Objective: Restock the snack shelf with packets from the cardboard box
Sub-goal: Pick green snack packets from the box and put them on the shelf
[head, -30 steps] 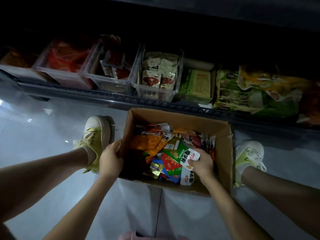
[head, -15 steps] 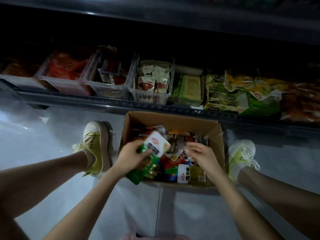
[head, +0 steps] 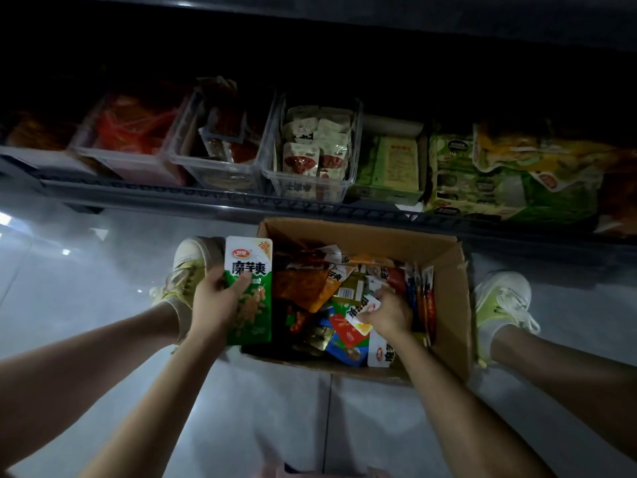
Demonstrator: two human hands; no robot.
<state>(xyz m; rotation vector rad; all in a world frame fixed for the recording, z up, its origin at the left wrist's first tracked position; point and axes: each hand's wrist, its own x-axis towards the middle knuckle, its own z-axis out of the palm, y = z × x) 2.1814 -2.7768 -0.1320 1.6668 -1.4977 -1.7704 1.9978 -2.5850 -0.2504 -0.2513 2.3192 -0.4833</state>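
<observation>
A: Hands first. Left hand [head: 215, 305]?

B: Wrapped round a green-and-white packet [head: 249, 267], thumb laid across the front. Packet upright, just outside the left wall of the cardboard box [head: 458, 305], lifted off the floor.

A: Right hand [head: 387, 313]?

B: Down inside the box, nearer its right wall. Fingers curled, pinching a small white-topped packet [head: 368, 307] on top of the heap.

A: Contents of the box?

B: Loose packets [head: 310, 291] in a jumble: orange, red, blue, green, gold. Several thin ones standing on edge against the right wall. Print too small to read on most.

A: Placing of the box?

B: On the grey tiled floor [head: 103, 305], open at the top, far wall close to the front edge of the snack shelf [head: 172, 198].

A: And on the shelf?

B: Dim, hard to read toward the back. Clear bins in a row along the front edge. Red packets in the left bin [head: 131, 157], darker ones in the next, white packets with red panels in the middle bin [head: 310, 191]. Right of that, an open green carton [head: 396, 167], then large green and yellow bags [head: 499, 181] lying flat toward the right end.

A: Anything else on the floor?

B: Yellow-green shoes either side of the box: left shoe [head: 193, 267] just beside the held packet, right shoe [head: 499, 298] beside the box's right wall.
</observation>
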